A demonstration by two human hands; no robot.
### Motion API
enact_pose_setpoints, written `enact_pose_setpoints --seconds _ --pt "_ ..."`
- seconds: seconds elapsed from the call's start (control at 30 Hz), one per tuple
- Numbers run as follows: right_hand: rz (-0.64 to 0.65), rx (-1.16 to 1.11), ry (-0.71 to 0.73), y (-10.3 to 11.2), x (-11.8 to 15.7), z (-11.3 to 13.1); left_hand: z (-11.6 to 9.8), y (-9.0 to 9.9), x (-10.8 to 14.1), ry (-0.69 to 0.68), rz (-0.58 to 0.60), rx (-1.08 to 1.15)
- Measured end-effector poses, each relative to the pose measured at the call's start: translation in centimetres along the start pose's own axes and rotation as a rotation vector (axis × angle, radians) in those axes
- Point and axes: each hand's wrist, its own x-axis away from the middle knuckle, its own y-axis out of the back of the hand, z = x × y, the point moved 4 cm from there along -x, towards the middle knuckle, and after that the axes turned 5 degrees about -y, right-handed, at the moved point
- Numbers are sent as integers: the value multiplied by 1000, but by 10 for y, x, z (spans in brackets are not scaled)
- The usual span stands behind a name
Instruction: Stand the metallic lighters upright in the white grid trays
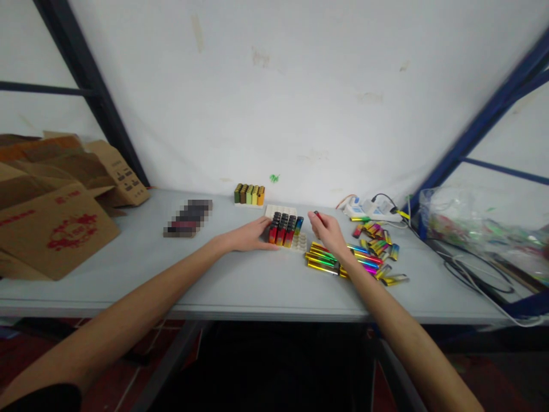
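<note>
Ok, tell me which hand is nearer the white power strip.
Right. The right hand sits left of the power strip; the left hand is farther left, beside the standing lighters.

The tabletop (240, 286) is pale grey; the standing lighters (282, 232) fade from red to yellow-orange under black tops; the metallic bundle (326, 258) shows gold, green, blue, red and magenta stripes (foil-bright, all of it); the near carton (60, 232) is brown, splashed with red print; the right-hand frame (476, 123) is deep blue.
</note>
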Motion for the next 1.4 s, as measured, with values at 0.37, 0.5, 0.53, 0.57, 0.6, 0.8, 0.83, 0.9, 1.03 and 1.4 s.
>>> enact_pose_setpoints --seconds 0.37,0.5,0.53,0.57,0.6,0.8,0.83,0.9,1.03,1.4 --pt "-71 187 -11 -6 2 4 0 0 0 5 13 3" --pt "-42 187 18 -6 3 6 -1 1 0 18 14 6" --pt "-38 179 35 -6 3 8 -2 1 0 19 11 10" --pt "-33 169 55 -5 4 10 -2 2 1 19 8 14" --pt "-26 158 75 -4 4 11 -2 2 1 16 6 16" --pt "-18 271 220 4 4 18 0 0 1 8 2 7" --pt "-16 331 260 5 4 19 0 0 0 9 2 9" --pt "16 430 293 5 4 19 -1 1 0 16 4 13" --pt "44 455 206 6 4 15 -6 2 -1 37 17 14" --pt "190 598 253 -6 -2 3 0 0 0 10 -8 14"
